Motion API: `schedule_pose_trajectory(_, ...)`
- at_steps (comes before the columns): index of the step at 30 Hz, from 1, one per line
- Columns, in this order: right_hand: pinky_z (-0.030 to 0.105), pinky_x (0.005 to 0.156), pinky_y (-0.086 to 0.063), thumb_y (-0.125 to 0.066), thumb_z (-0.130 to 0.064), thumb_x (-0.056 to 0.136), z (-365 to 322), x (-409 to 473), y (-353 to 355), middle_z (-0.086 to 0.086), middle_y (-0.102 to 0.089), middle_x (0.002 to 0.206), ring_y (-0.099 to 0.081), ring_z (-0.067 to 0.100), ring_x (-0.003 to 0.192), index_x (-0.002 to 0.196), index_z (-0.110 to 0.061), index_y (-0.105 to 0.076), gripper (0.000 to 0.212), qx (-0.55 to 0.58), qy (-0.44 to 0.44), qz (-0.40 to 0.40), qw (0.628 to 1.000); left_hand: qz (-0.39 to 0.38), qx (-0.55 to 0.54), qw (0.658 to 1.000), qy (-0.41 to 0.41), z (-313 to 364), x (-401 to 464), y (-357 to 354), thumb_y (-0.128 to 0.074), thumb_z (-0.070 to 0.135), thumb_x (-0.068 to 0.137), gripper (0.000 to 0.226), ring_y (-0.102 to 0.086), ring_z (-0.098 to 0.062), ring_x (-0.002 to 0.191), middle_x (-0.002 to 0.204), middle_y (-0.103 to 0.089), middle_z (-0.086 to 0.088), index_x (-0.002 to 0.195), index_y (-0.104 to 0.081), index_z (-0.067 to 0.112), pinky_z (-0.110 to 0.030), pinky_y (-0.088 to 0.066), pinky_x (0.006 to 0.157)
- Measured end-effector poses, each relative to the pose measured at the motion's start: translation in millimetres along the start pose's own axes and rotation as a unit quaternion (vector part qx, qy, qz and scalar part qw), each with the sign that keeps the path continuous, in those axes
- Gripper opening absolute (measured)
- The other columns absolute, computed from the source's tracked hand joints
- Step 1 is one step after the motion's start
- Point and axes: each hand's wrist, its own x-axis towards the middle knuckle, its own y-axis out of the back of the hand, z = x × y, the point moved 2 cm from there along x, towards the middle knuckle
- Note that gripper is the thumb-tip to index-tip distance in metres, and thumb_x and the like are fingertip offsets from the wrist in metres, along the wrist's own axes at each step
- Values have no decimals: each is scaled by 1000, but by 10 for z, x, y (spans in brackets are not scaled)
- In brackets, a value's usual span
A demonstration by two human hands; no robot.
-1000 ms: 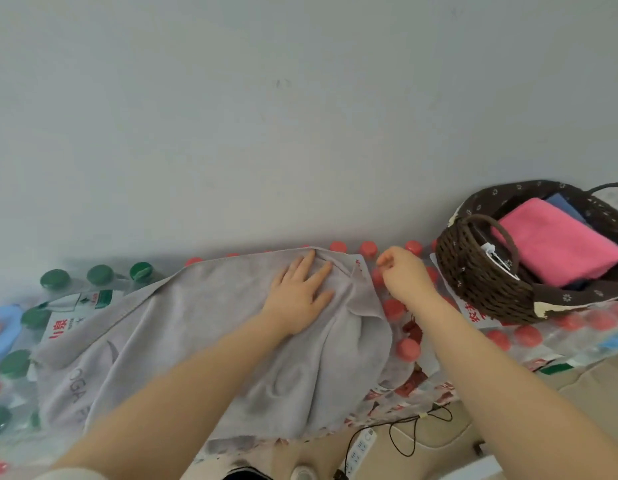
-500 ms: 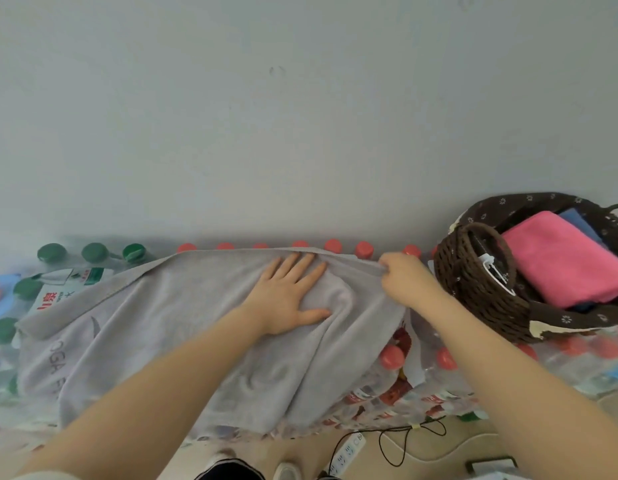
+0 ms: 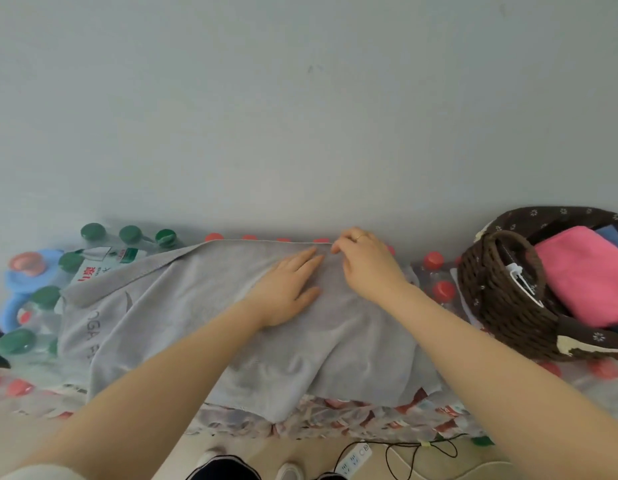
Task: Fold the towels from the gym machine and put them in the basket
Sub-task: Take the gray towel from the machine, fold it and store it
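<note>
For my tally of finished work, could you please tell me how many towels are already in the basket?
2 show in the basket: a pink towel on top and a blue towel edging out behind it by the far rim. More may be hidden underneath.

L hand (image 3: 287, 288) flat, fingers straight, palm down, R hand (image 3: 368, 264) grip pinched, fingers curled, both forearms extended

Soft, even daylight – faint shadows, no glare – with wide-angle bending and slight blur at edges.
</note>
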Motion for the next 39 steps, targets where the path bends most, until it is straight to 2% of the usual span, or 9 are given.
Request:
schedule_pose_trajectory(9, 36, 93, -43, -43, -6, 90, -1492, 397, -344, 8, -52, 124, -55, 26, 110, 109, -11, -62, 27, 125, 185, -81, 971, 172, 23, 961, 214, -1047, -1150, 579, -14, 39, 74, 72, -45, -37, 122, 138, -45, -16, 129, -51, 11, -46, -35, 100)
schedule_pose_trajectory(13, 35, 91, -44, -48, -20, 94, -2090, 549, -584, 7, -54, 124, -56, 26, 108, 110, -12, -66, 25, 130, 232, -121, 956, 169, 79, 942, 278, -1573, -1588, 769, -52, 25, 87, 34, -54, -40, 102, 117, -56, -19, 110, -62, 4, -46, -42, 85)
schedule_pose_trajectory(15, 32, 92, -42, -48, -22, 95, -2319, 642, -696, 5, -54, 128, -55, 24, 111, 114, -13, -65, 27, 122, 232, -142, 954, 143, 101, 952, 250, -1789, -1692, 811, -61, 25, 84, 26, -59, -36, 87, 101, -60, -17, 98, -66, 3, -44, -47, 73)
schedule_pose_trajectory(18, 39, 92, -45, -47, -21, 93, -2567, 787, -837, 4, -51, 130, -52, 26, 114, 127, -19, -55, 34, 108, 201, -166, 959, 54, 65, 978, 193, -2000, -1721, 883, -43, 30, 79, 35, -62, -29, 62, 78, -64, -9, 83, -70, 8, -35, -52, 46)
schedule_pose_trajectory(21, 36, 74, -46, -47, -28, 93, -2671, 922, -925, 4, -47, 124, -55, 29, 103, 126, -21, -50, 34, 18, 179, -149, 972, 24, 89, 991, 97, -2109, -1682, 1016, -34, 34, 70, 46, -63, -25, 67, 83, -64, -4, 86, -71, 12, -32, -52, 50)
schedule_pose_trajectory(24, 27, 45, -28, -54, -25, 89, -2762, 975, -950, 7, -56, 104, -63, 27, 79, 103, -14, -60, 18, -102, 234, -94, 962, 38, 103, 993, 29, -2254, -1662, 1103, -24, 45, 63, 57, -57, -22, 86, 98, -61, -3, 82, -65, 11, -34, -49, 66)
schedule_pose_trajectory(28, 17, 38, -11, -65, -20, 65, -2835, 1053, -980, 3, -58, 68, -55, 23, 39, 63, -13, -60, 9, -137, 200, -28, 970, 66, 89, 994, 0, -2336, -1542, 1174, -24, 36, 74, 48, -60, -27, 73, 86, -59, -10, 80, -61, 6, -32, -45, 51)
schedule_pose_trajectory(33, 36, 62, -36, -42, -23, 93, -2905, 1301, -762, 16, -63, 100, -59, 38, 88, 90, -6, -58, 24, 12, -16, 46, 999, 115, -73, 981, 141, -2650, -1259, 1530, -46, 28, 94, 26, -51, -28, 74, 78, -58, -17, 79, -52, 7, -32, -34, 62)
schedule_pose_trajectory(39, 39, 81, -40, -44, -19, 96, -3033, 1552, -798, 18, -57, 117, -55, 35, 105, 111, -5, -57, 24, 113, -82, 72, 988, 188, -231, 924, 241, -2918, -1047, 1765, -50, 29, 93, 44, -43, -25, 60, 56, -44, -10, 54, -37, 13, -30, -31, 61)
